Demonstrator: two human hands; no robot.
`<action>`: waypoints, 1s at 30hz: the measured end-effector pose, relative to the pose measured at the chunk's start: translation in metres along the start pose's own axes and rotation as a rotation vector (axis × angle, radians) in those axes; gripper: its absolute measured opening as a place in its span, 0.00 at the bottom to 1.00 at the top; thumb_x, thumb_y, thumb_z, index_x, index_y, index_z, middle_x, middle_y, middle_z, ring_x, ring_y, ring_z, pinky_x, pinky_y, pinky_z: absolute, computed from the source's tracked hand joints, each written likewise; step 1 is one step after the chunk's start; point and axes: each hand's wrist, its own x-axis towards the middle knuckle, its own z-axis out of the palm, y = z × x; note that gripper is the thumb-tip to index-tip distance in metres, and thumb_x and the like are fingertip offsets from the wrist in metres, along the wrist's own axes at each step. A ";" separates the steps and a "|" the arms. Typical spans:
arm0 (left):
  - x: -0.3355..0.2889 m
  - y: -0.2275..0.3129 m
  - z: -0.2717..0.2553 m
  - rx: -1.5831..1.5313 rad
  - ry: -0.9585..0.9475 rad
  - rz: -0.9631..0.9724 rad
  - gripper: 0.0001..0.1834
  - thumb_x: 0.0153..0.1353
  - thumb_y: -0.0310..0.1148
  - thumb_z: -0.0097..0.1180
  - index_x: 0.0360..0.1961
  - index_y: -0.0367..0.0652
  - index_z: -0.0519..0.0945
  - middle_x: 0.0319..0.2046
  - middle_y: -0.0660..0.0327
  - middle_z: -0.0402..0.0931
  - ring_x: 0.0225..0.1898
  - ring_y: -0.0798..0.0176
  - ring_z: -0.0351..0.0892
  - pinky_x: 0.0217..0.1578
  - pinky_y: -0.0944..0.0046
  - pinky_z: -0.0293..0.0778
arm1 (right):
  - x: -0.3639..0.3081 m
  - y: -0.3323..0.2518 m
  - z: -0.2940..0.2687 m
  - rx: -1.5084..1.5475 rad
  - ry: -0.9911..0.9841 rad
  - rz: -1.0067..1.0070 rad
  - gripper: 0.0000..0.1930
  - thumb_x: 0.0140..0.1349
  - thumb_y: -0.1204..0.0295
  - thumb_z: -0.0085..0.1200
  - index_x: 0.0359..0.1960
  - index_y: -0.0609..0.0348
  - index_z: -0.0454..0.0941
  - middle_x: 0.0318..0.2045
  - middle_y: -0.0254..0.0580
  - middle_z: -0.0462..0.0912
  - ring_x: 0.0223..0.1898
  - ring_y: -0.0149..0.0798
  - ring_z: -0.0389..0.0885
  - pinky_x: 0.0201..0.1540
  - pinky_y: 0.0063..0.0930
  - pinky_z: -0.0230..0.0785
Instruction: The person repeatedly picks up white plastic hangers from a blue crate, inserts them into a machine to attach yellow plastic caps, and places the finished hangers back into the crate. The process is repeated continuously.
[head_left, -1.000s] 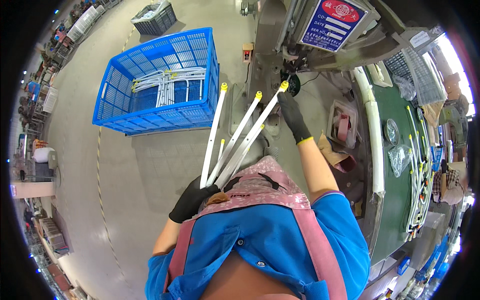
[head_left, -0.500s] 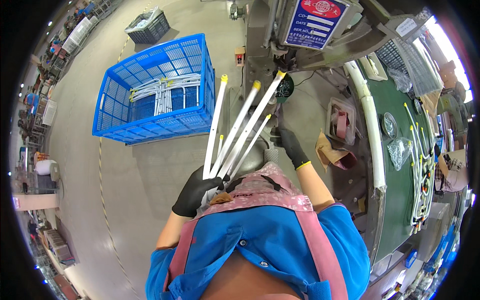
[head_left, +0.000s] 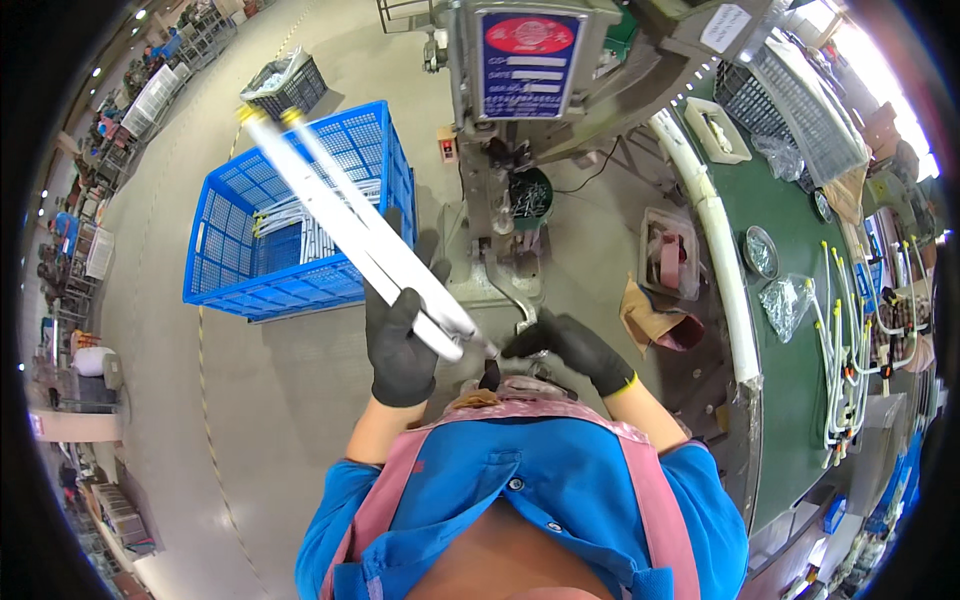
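Factory floor; white tubes (head_left: 360,225) in left grip (head_left: 402,340)

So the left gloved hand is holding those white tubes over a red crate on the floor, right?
Not quite: the head view shows the crate is blue, not red. The left hand does hold the white tubes over it.

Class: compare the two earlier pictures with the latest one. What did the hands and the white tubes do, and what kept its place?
The left hand swung the white tubes from pointing at the machine over towards the blue crate. The right hand drew back from the machine to the tubes' near ends. The crate and green bench stayed put.
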 end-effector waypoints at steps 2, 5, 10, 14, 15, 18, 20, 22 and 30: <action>0.020 -0.013 0.011 -0.167 -0.185 0.093 0.37 0.64 0.30 0.47 0.70 0.44 0.42 0.70 0.58 0.44 0.71 0.50 0.43 0.67 0.47 0.51 | -0.026 -0.013 0.009 0.099 -0.279 -0.127 0.40 0.69 0.43 0.21 0.41 0.69 0.80 0.44 0.50 0.81 0.47 0.44 0.78 0.58 0.33 0.62; 0.038 -0.032 0.029 -0.463 -0.214 0.085 0.35 0.63 0.34 0.50 0.68 0.43 0.50 0.69 0.60 0.47 0.71 0.51 0.42 0.69 0.42 0.37 | -0.044 -0.012 0.009 0.089 -0.266 -0.080 0.41 0.66 0.39 0.20 0.58 0.66 0.68 0.58 0.49 0.70 0.58 0.43 0.69 0.61 0.34 0.59; 0.027 -0.051 0.049 -0.543 -0.179 0.034 0.32 0.63 0.44 0.49 0.66 0.47 0.57 0.68 0.58 0.51 0.70 0.50 0.44 0.68 0.39 0.38 | -0.022 0.021 -0.014 0.683 0.004 0.085 0.54 0.52 0.24 0.21 0.68 0.58 0.51 0.63 0.45 0.63 0.60 0.47 0.66 0.59 0.47 0.60; 0.006 -0.061 0.049 -0.429 -0.051 0.065 0.31 0.65 0.51 0.45 0.65 0.50 0.60 0.68 0.58 0.53 0.68 0.49 0.52 0.65 0.39 0.48 | -0.004 0.043 -0.043 0.828 0.156 0.003 0.54 0.50 0.22 0.24 0.69 0.51 0.46 0.66 0.42 0.57 0.59 0.54 0.65 0.57 0.55 0.60; -0.001 -0.061 0.047 -0.422 -0.029 0.065 0.31 0.65 0.52 0.44 0.65 0.49 0.60 0.67 0.59 0.54 0.67 0.50 0.53 0.65 0.39 0.49 | 0.001 0.047 -0.053 0.921 0.174 -0.084 0.52 0.52 0.24 0.25 0.69 0.51 0.45 0.67 0.42 0.56 0.59 0.57 0.65 0.58 0.57 0.59; -0.024 -0.053 0.035 -0.452 0.067 0.070 0.33 0.65 0.55 0.42 0.66 0.49 0.60 0.67 0.61 0.55 0.68 0.54 0.52 0.65 0.43 0.51 | 0.021 0.052 -0.096 1.115 0.408 -0.290 0.46 0.55 0.28 0.31 0.63 0.55 0.57 0.59 0.48 0.66 0.56 0.52 0.69 0.62 0.51 0.58; -0.038 -0.046 0.022 -0.469 0.087 0.077 0.33 0.65 0.56 0.42 0.66 0.49 0.60 0.67 0.61 0.56 0.68 0.55 0.51 0.66 0.44 0.50 | 0.022 0.051 -0.130 1.372 0.233 -0.398 0.43 0.58 0.32 0.35 0.57 0.60 0.64 0.54 0.50 0.72 0.54 0.51 0.71 0.63 0.48 0.57; -0.052 -0.045 0.009 -0.549 0.022 0.017 0.35 0.64 0.56 0.43 0.67 0.48 0.58 0.67 0.61 0.56 0.68 0.56 0.51 0.67 0.46 0.45 | 0.034 0.047 -0.147 1.415 -0.348 -0.698 0.39 0.61 0.38 0.37 0.57 0.64 0.65 0.54 0.52 0.73 0.57 0.51 0.70 0.65 0.46 0.56; -0.117 -0.020 -0.006 0.384 0.378 -0.585 0.27 0.64 0.45 0.51 0.57 0.38 0.70 0.52 0.51 0.73 0.53 0.55 0.74 0.54 0.58 0.70 | 0.077 0.000 -0.141 1.221 0.406 -0.506 0.18 0.65 0.50 0.44 0.44 0.49 0.71 0.40 0.41 0.78 0.42 0.45 0.78 0.50 0.48 0.70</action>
